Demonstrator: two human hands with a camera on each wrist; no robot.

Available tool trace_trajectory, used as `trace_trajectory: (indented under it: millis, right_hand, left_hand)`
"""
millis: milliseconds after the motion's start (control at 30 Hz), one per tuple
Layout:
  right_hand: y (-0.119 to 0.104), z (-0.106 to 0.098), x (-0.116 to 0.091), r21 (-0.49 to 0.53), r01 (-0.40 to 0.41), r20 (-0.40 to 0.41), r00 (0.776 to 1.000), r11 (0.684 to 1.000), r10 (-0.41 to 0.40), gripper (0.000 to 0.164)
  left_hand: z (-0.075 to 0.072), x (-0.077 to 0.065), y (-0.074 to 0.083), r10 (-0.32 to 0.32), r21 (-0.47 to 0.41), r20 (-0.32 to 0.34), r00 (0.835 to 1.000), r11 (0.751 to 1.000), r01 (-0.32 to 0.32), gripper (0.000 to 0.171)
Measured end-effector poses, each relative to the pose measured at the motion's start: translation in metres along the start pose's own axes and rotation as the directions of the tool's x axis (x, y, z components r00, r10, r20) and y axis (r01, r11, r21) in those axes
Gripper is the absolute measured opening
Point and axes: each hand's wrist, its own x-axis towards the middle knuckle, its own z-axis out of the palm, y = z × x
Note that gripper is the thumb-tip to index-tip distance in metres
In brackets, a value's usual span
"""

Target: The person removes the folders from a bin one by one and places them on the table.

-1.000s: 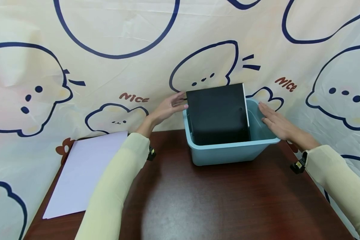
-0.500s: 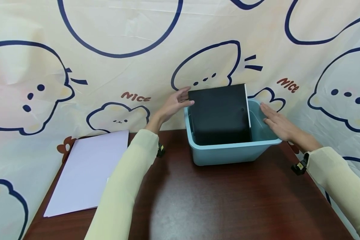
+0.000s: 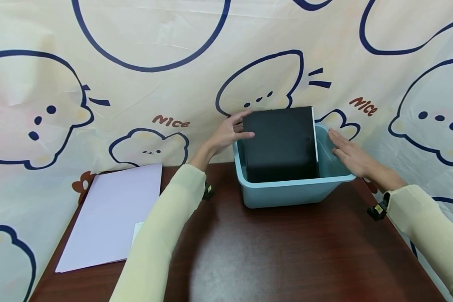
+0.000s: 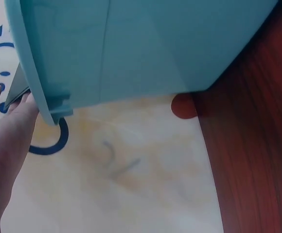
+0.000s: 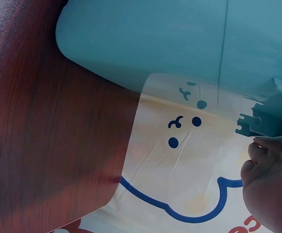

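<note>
A cream fabric backdrop (image 3: 136, 96), printed with navy cartoon outlines and red "Nice" lettering, covers the background. In front of it lies a dark reddish-brown wood-grain table (image 3: 249, 260). Two pale yellow-green sleeves extend over the table, left sleeve (image 3: 166, 226) and right sleeve (image 3: 426, 230). A light-blue rectangular plastic bin (image 3: 283, 197) with a rolled rim rests at the rear of the table, right of centre. White paper sheets (image 3: 109, 209) lie flat at the rear left. A black rectangular flat-faced object (image 3: 279, 147) with a white right edge stands tilted inside the bin, its upper part projecting above the rim. Left hand (image 3: 226, 136): holds the left edge of the black object, thumb across the front face, fingers at the upper left corner. Right hand (image 3: 349, 157): fingers extended and close together, resting along the right rim of the bin. A small black device is worn at each wrist, left device (image 3: 208, 191) and right device (image 3: 378, 209).
</note>
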Motion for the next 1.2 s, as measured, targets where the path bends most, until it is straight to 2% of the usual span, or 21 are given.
trace_trajectory:
  millis: [267, 467, 600, 700, 833, 1200]
  right_hand:
    - [-0.002, 0.001, -0.001, -0.005, -0.008, 0.003, 1.0, 1.0, 0.008, 0.065]
    - [-0.003, 0.0, -0.001, 0.01, 0.0, 0.0, 1.0, 1.0, 0.0, 0.064]
    - [-0.003, -0.001, -0.002, 0.022, 0.004, 0.0, 1.0, 1.0, -0.004, 0.064]
    - [-0.004, -0.002, -0.002, 0.019, 0.004, 0.005, 1.0, 1.0, -0.004, 0.064]
    - [-0.004, -0.002, -0.002, 0.009, -0.004, 0.016, 1.0, 1.0, 0.004, 0.065]
    - [-0.002, -0.001, 0.0, 0.011, 0.008, 0.006, 1.0, 1.0, -0.008, 0.064]
  left_hand:
    - [0.016, 0.004, 0.002, 0.003, 0.035, 0.058, 0.998, 0.999, -0.005, 0.083]
    - [0.023, 0.007, 0.005, 0.051, 0.138, 0.108, 0.993, 0.988, -0.066, 0.083]
    - [0.027, 0.009, 0.009, 0.039, 0.214, 0.148, 0.988, 0.974, -0.07, 0.087]
    - [0.031, 0.01, 0.011, 0.006, 0.252, 0.132, 0.991, 0.967, -0.039, 0.086]
    - [0.035, 0.011, 0.011, -0.028, 0.25, 0.079, 0.996, 0.968, 0.008, 0.081]
    - [0.036, 0.007, 0.008, -0.041, 0.22, 0.001, 0.999, 0.975, 0.04, 0.078]
